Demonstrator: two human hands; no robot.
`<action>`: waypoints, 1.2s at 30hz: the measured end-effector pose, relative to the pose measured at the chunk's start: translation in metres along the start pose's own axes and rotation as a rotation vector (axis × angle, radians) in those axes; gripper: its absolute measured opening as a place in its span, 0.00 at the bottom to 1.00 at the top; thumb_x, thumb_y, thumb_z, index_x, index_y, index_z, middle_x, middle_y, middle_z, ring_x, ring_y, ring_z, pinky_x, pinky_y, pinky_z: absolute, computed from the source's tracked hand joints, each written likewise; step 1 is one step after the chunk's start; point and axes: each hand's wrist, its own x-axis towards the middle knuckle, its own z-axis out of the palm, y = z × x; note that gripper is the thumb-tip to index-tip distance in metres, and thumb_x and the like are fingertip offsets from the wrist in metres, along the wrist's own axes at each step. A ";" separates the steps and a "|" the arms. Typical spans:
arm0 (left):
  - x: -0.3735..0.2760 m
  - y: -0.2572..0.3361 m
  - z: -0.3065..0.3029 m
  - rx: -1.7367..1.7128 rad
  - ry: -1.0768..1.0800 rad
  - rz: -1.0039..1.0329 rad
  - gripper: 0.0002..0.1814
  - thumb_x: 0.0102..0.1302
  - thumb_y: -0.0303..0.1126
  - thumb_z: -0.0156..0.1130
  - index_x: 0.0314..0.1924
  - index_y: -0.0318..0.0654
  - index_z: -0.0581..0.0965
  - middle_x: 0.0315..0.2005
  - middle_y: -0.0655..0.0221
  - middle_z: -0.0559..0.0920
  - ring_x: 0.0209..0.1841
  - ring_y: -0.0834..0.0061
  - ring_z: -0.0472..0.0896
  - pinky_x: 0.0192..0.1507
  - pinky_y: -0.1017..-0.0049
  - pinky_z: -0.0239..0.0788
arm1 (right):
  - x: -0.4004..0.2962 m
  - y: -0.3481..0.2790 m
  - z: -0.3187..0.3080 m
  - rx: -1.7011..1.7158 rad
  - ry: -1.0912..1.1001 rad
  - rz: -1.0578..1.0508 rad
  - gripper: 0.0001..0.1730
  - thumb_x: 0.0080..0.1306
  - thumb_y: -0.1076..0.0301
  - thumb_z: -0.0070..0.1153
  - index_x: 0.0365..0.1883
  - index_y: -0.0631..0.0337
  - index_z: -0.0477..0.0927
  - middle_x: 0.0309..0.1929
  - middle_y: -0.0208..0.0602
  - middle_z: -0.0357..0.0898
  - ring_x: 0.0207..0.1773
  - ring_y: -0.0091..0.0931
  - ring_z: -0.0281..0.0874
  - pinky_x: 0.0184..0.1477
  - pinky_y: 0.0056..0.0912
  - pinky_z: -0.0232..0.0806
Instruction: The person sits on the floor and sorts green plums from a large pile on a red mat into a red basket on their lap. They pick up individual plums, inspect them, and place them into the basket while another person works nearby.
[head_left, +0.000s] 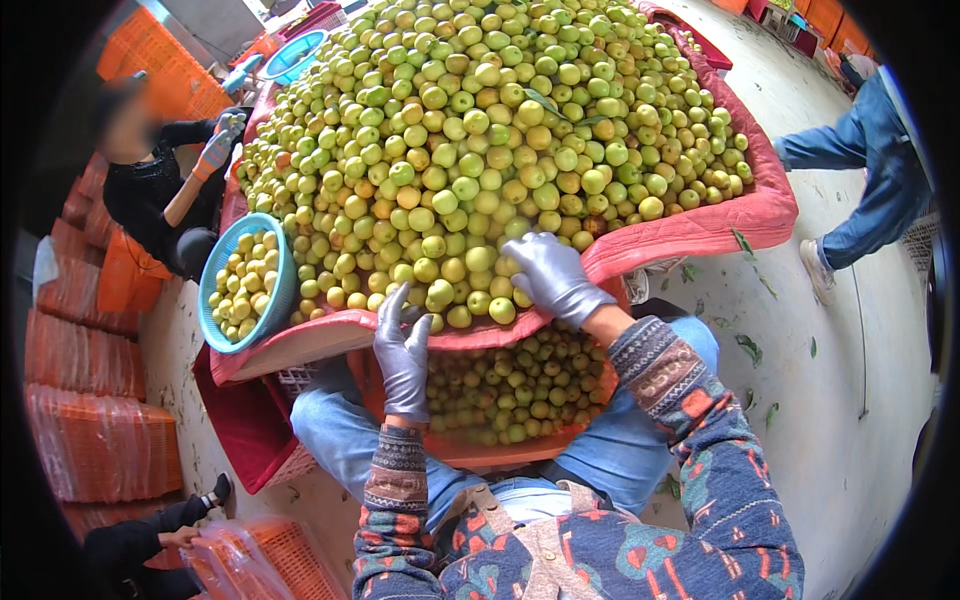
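Observation:
A big heap of small green-yellow fruits (465, 165) lies on a table covered with red quilted padding (697, 236). My left hand (405, 349), in a silvery glove, is at the padded front edge, fingers apart, with nothing seen in it. My right hand (551, 277), gloved alike, rests palm down on the front of the heap, fingers bent over the fruits; whether it grips one is hidden. Below the edge, between my knees, an orange tub (499, 454) holds more fruits. At the heap's left corner a blue plastic basket (289, 289) full of yellower fruits stands tilted.
A gloved co-worker (161, 180) sits at the left. Stacked orange crates (112, 442) stand behind. Another person's arm (146, 532) reaches to crates (292, 555) at lower left. A person in jeans (862, 165) is at the right, near leaves (750, 349) on the floor.

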 end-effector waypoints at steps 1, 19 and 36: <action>0.002 0.001 -0.002 0.190 0.043 0.133 0.29 0.54 0.21 0.64 0.58 0.36 0.72 0.53 0.59 0.76 0.54 0.64 0.76 0.57 0.69 0.68 | 0.000 0.005 -0.005 0.077 -0.003 0.056 0.19 0.54 0.63 0.62 0.44 0.55 0.75 0.37 0.41 0.77 0.43 0.41 0.76 0.43 0.43 0.69; 0.073 -0.011 -0.001 0.471 -0.392 0.051 0.46 0.57 0.60 0.63 0.70 0.49 0.58 0.59 0.31 0.63 0.62 0.36 0.64 0.63 0.54 0.58 | -0.001 -0.014 -0.009 0.076 -0.352 -0.113 0.43 0.49 0.40 0.64 0.62 0.45 0.69 0.36 0.40 0.77 0.43 0.38 0.75 0.46 0.46 0.64; -0.002 0.026 0.017 0.210 -0.459 0.306 0.28 0.47 0.31 0.69 0.52 0.51 0.78 0.54 0.53 0.72 0.56 0.52 0.69 0.59 0.61 0.62 | -0.016 -0.007 -0.027 0.851 -0.403 -0.265 0.18 0.59 0.64 0.63 0.47 0.60 0.81 0.42 0.39 0.82 0.47 0.35 0.79 0.50 0.35 0.70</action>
